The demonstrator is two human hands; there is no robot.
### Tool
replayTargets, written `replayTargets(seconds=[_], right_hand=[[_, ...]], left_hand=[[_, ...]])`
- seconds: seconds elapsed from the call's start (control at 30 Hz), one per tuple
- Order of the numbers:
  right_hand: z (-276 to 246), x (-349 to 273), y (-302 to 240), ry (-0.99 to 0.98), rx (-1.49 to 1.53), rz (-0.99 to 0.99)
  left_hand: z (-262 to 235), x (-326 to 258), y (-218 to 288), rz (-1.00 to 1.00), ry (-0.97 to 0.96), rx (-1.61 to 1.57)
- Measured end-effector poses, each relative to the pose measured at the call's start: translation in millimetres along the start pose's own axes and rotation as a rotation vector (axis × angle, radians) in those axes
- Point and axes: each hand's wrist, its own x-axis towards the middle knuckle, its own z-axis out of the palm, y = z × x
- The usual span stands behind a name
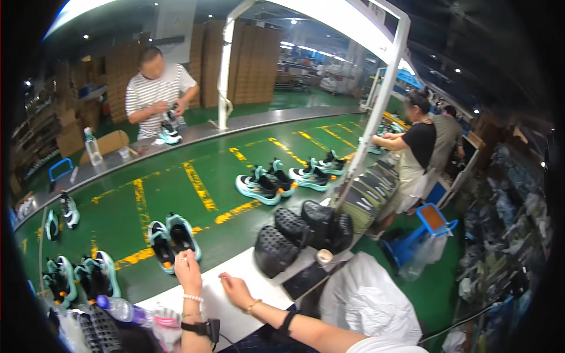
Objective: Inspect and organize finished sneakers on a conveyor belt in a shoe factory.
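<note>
A pair of black and mint-green shoes (183, 234) rests on the green belt in front of me. My left hand (187, 272), with a white beaded bracelet and a black wrist device, is at the near end of the pair's right shoe. Its fingers are bent closed against that shoe's heel, beside an orange tab. Over the white board (226, 317) is my right hand (236, 292), loosely curled, fingers a little apart, nothing visible in it. Several matching shoes (97, 275) stand at the lower left, and more shoes (259, 185) sit farther along the belt.
Black dimpled forms (276, 250) crowd the right of the board, next to a white bag (371, 294). A purple-capped bottle (120, 310) lies at lower left. Across the belt a person (158, 97) handles a shoe; another person (415, 141) works at right. A white post (376, 100) rises there.
</note>
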Motion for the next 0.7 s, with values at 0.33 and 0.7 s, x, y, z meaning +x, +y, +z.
replayTargets(seconds=[0.33, 0.7], right_hand=[[-14.2, 1.7, -7.6, -0.034, 0.064, 0.065], [-14.0, 3.7, -6.0, -0.079, 0.061, 0.045]], left_hand=[[39.1, -65.5, -49.1, -0.108, -0.162, -0.304], [41.1, -63.5, -69.0, -0.068, -0.222, -0.214]])
